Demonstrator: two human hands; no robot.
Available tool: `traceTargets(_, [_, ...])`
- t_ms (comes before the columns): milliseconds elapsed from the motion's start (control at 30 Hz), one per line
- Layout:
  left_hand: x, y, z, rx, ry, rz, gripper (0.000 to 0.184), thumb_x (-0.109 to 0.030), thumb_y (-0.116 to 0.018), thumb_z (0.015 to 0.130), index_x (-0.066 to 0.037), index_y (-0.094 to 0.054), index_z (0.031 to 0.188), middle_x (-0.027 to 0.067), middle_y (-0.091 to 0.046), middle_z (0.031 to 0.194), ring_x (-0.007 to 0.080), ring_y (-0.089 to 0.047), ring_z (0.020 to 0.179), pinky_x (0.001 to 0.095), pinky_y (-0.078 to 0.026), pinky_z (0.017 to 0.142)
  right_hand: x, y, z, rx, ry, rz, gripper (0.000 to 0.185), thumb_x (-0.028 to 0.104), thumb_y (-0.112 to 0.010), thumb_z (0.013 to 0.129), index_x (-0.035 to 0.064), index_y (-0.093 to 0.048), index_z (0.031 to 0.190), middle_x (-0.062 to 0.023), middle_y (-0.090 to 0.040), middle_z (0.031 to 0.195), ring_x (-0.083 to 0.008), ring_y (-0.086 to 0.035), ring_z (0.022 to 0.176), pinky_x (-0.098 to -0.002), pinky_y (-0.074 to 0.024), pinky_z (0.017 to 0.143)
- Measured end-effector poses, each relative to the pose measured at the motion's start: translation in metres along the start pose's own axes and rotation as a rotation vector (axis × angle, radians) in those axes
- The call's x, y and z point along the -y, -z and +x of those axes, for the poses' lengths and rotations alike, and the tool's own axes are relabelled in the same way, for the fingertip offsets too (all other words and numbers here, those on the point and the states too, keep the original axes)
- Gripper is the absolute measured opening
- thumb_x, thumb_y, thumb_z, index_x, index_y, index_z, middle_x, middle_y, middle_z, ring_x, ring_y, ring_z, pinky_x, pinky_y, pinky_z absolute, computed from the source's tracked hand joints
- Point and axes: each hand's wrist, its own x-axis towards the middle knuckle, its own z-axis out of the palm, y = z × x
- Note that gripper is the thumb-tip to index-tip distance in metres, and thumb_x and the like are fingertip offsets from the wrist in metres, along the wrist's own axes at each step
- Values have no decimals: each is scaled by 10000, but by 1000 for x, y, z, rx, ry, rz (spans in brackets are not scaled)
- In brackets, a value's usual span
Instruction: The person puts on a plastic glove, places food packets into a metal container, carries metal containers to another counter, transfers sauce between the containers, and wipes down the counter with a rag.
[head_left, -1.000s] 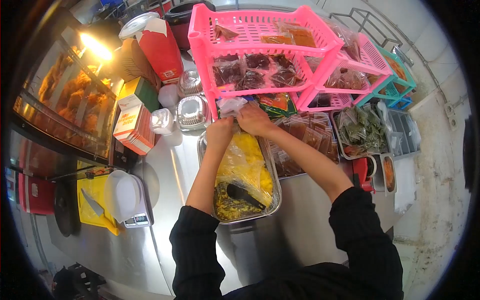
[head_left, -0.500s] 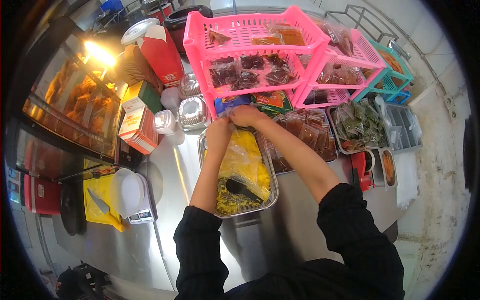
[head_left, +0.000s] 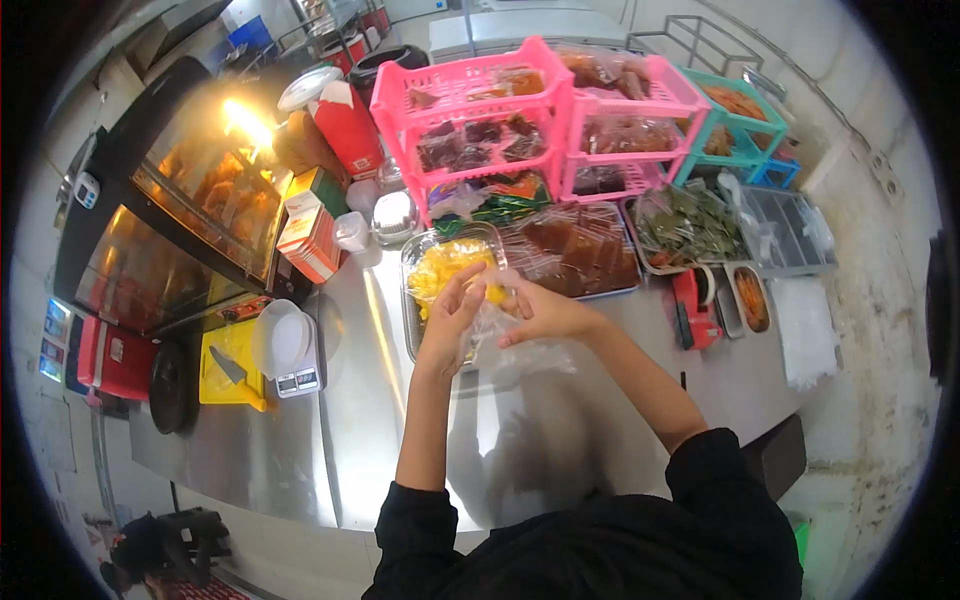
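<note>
A thin clear plastic bag (head_left: 484, 330) hangs crumpled between my two hands, over the near end of a foil tray (head_left: 408, 335). My left hand (head_left: 452, 318) has its fingers bent at the bag's left side, closed on the film. On the other side, my right hand (head_left: 548, 310) pinches the bag with thumb and fingers; its fingertips are slightly blurred. Yellow food (head_left: 452, 262), perhaps rice, fills the tray's far part beyond my hands. My hands and the bag hide the tray's near part.
Pink stacked baskets (head_left: 470, 115) with packets stand behind. Right of the foil tray lie brown sauce packets (head_left: 575, 245), a tray of green leaves (head_left: 690, 225) and a red tape dispenser (head_left: 693, 310). To the left are a knife (head_left: 228, 365), a scale (head_left: 298, 382) and a heated cabinet (head_left: 205, 200).
Both hands came back toward me from the pink baskets, bringing the clear bag. The view shifted. The black spoon and plastic over the yellow food are now hidden or out of sight.
</note>
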Motion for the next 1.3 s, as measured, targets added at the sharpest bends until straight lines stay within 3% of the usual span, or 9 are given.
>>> traceTargets(133, [2,-26,-33,257,4,476,485,-147,-667,724,-51,-463,1154,21,-515,1069,90,-479,910,225,-403,770,45,17,-72,-10,-250,-144,458,91,-702,695,18,-502,1100,-13,-609,738,-52,-550,660,-189,-427,571])
traceTargets(233, [16,-66,-50,383,73,543,494,-142,-662,716,-55,-452,1154,26,-531,1049,88,-476,900,236,-410,757,74,49,-114,174,-426,-403,247,239,-616,799,25,-596,678,28,-543,561,-3,-443,510,-183,-331,453])
traceTargets(467, [129,-214,-113,-86,-145,342,872,-205,-658,761,-86,-16,1338,193,-390,1218,271,-453,1066,329,-386,869,46,78,-219,-458,-26,-631,414,362,-430,905,34,-602,719,38,-502,540,-46,-442,498,-231,-340,452])
traceTargets(667, [230,-297,-89,-272,15,165,337,-188,-593,819,11,-488,1071,59,-544,905,91,-513,739,201,-420,598,44,135,-321,-562,-260,140,495,453,-380,896,-2,-567,957,-61,-603,786,-117,-566,719,-235,-453,652])
traceTargets(733, [233,-318,-98,-418,-121,337,206,-204,-551,847,-7,-584,901,-11,-509,712,51,-457,620,180,-390,520,25,164,-354,-366,-476,841,684,593,-295,852,-11,-486,1111,-119,-600,938,-180,-590,830,-278,-463,724])
traceTargets(867, [223,-321,-116,-522,-203,503,191,-207,-547,854,-23,-567,809,-20,-481,651,31,-434,548,184,-335,447,87,158,-381,-182,-449,816,868,714,-249,769,0,-333,1255,-157,-544,1094,-219,-558,959,-317,-440,812])
traceTargets(1033, [213,-330,-124,-498,-198,478,167,-194,-519,872,-35,-550,828,-36,-436,633,30,-376,517,180,-308,449,65,150,-379,-18,-318,2,593,339,-601,803,17,-350,1233,-105,-531,1062,-169,-527,961,-278,-428,802])
traceTargets(1100, [215,-323,-130,-588,-262,316,165,-205,-504,882,-46,-536,848,-46,-410,640,28,-341,525,180,-298,463,61,156,-373,-81,-516,322,512,162,-661,751,52,-402,1179,-70,-533,1040,-157,-516,959,-258,-417,799])
traceTargets(1300, [236,-317,-145,-825,-363,233,141,-202,-475,892,-63,-491,909,-39,-408,683,33,-359,574,181,-315,499,71,118,-377,-480,-429,1151,357,184,-641,775,109,-498,1093,-56,-575,978,-130,-519,956,-229,-418,759])
